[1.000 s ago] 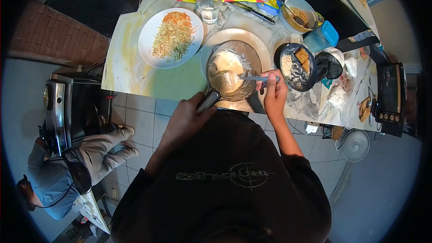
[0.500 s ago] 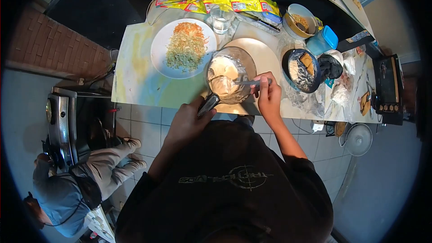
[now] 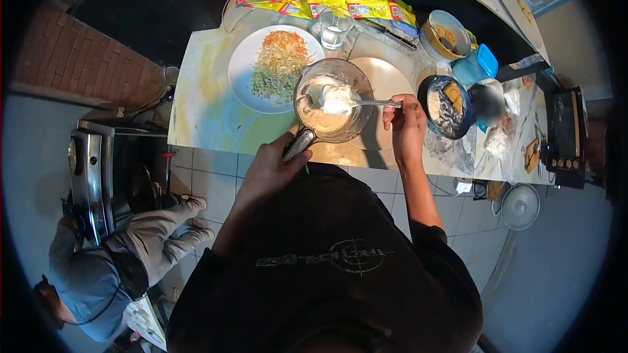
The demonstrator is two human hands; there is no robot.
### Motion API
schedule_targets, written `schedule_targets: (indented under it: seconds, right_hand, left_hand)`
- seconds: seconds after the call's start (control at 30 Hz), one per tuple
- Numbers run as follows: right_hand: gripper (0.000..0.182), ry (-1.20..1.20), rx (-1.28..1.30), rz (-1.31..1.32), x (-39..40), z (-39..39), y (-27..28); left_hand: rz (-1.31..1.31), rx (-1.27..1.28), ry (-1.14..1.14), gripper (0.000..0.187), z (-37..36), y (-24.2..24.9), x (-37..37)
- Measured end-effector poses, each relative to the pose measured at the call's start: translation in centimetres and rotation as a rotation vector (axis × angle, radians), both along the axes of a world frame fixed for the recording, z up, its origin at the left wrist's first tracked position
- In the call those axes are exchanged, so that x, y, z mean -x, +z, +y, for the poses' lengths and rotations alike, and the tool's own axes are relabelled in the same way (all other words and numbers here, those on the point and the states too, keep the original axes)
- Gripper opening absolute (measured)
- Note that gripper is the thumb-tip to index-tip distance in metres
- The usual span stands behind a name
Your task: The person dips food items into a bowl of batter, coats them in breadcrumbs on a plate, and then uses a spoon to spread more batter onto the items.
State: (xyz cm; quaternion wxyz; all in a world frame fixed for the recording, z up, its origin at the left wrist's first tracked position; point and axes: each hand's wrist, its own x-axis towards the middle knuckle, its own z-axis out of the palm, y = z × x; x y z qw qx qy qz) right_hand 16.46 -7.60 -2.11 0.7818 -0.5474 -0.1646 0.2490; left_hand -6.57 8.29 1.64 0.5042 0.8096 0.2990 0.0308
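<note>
My left hand (image 3: 276,160) is wrapped round the black handle (image 3: 299,144) of a saucepan at the table's front edge. Inside the saucepan (image 3: 356,127) lies a thick, cream-coloured mixture (image 3: 325,121). Between the fingers of my right hand (image 3: 408,127) is the end of a metal spoon (image 3: 376,102). Its bowl end is over the pan, covered by a pale lump of the mixture. Behind the pan to the left, a white plate (image 3: 239,85) bears shredded orange, pale and green food (image 3: 281,62) in bands.
A drinking glass (image 3: 335,29) and yellow-red packets (image 3: 356,3) stand at the back. To the right are a bowl of crumbs (image 3: 446,36), a blue container (image 3: 476,64) and a dark floury bowl (image 3: 448,124). Another person (image 3: 98,281) is at the lower left beside a stove (image 3: 95,176).
My right hand has moved right and slightly up, and the spoon now carries a lump of mixture higher in the pan. My left hand keeps its hold on the handle.
</note>
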Motion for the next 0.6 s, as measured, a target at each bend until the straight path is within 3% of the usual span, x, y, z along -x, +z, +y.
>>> schedule_targets:
  seconds: [0.27, 0.6]
  right_hand:
    - [0.029, 0.067, -0.052, -0.033, -5.1, -1.5, 0.9]
    - [0.029, -0.049, -0.071, -0.066, -9.2, -3.9, 1.7]
  left_hand:
    - [0.011, 0.080, 0.090, 0.032, -2.5, -0.6, -3.0]
    - [-0.031, 0.304, 0.215, 0.031, -2.9, -0.7, -3.9]
